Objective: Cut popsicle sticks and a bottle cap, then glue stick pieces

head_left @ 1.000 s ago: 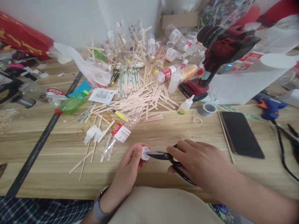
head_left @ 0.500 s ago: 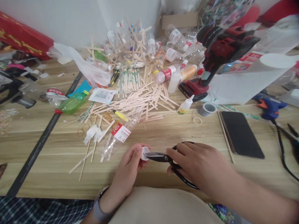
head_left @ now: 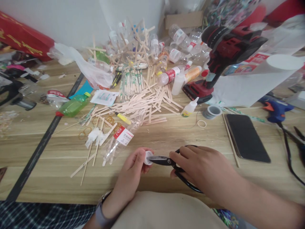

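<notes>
Between the thumb and fingers of my left hand (head_left: 133,168) is a small white bottle cap (head_left: 148,158), its hollow side turned toward the scissors. My right hand (head_left: 200,163) grips the black handles of the scissors (head_left: 164,160). Their blades are together, and the tip reaches into the cap. Whether the tip pierces the cap cannot be seen. Just beyond my left hand lies a clear plastic bottle (head_left: 122,136) with a red and white label.
Wooden sticks (head_left: 135,106) are heaped mid-table, with plastic bottles (head_left: 177,55) behind. A red and black cordless drill (head_left: 214,60) stands upright at the right, near a glue bottle (head_left: 189,108), a tape roll (head_left: 213,112), a phone (head_left: 246,137) and a glue gun (head_left: 275,108).
Almost nothing differs. Both hands, the cap and the scissors keep the same places, and the view has shifted very slightly.
</notes>
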A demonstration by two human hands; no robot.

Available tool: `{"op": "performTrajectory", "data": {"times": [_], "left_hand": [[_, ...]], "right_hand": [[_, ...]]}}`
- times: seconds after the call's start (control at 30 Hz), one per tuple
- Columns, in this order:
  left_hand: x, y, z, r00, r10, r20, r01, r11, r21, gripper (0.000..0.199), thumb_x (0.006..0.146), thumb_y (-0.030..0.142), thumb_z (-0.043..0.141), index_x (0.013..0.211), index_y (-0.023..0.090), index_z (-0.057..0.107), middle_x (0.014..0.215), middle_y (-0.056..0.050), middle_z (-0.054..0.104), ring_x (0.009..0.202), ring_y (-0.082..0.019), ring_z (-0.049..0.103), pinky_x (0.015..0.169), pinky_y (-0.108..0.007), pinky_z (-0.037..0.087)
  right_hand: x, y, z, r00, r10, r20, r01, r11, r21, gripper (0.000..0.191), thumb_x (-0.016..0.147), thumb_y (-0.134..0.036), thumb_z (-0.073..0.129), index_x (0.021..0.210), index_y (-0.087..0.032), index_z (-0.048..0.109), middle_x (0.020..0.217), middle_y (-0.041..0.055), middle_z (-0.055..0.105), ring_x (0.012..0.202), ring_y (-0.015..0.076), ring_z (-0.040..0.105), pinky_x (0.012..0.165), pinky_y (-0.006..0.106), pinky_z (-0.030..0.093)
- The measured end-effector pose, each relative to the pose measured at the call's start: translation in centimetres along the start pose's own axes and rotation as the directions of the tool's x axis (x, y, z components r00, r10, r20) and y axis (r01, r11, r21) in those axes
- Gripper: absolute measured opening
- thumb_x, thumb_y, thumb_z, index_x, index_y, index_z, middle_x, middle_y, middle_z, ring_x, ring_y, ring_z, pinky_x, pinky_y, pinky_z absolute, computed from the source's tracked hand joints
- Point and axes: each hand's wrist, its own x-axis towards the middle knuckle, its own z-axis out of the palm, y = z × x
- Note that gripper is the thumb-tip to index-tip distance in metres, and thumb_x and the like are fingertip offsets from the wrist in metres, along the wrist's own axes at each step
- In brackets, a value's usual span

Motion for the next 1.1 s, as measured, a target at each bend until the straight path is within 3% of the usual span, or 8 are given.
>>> {"op": "performTrajectory", "data": {"times": [0.3,0.6,0.9,1.1], "left_hand": [[0.0,0.0,0.0,1.000,0.019,-0.003,-0.019,1.000,0.017,0.044,0.091,0.057,0.046,0.092,0.019,0.068,0.067,0.000,0.057,0.062,-0.014,0.047,0.058,-0.024,0.037],[-0.4,0.0,0.0,1.000,-0.014,-0.019,0.014,1.000,0.014,0.045,0.091,0.057,0.045,0.094,0.018,0.067,0.069,-0.001,0.059,0.063,-0.015,0.048,0.059,-0.025,0.039],[-0.3,0.3,0.2,0.998,-0.054,-0.031,0.053,0.997,-0.048,0.047,0.088,0.059,0.048,0.095,0.017,0.067,0.068,-0.001,0.060,0.063,-0.015,0.049,0.057,-0.025,0.039],[-0.4,0.2,0.1,1.000,-0.005,-0.018,0.005,1.000,-0.007,0.047,0.090,0.059,0.048,0.098,0.017,0.068,0.069,-0.001,0.061,0.063,-0.014,0.049,0.060,-0.025,0.040]], "right_hand": [[0.0,-0.1,0.2,1.000,0.007,-0.010,-0.007,1.000,0.012,0.026,0.065,-0.033,0.084,0.080,-0.023,0.065,0.063,-0.0033,0.062,0.053,0.0174,0.061,0.049,0.030,0.027],[-0.4,-0.1,0.2,0.999,0.015,0.033,-0.017,0.998,0.064,0.015,0.078,-0.032,0.072,0.085,-0.023,0.063,0.067,-0.0027,0.063,0.056,0.0156,0.060,0.050,0.029,0.029],[-0.7,0.0,0.9,0.997,0.035,0.071,-0.043,0.991,0.125,0.015,0.080,-0.031,0.071,0.092,-0.023,0.065,0.072,-0.0017,0.066,0.060,0.0167,0.064,0.052,0.028,0.033],[-0.8,-0.1,1.2,0.996,0.058,0.073,-0.070,0.981,0.180,0.015,0.081,-0.033,0.071,0.092,-0.023,0.066,0.072,-0.0016,0.067,0.063,0.0172,0.065,0.054,0.028,0.036]]}}
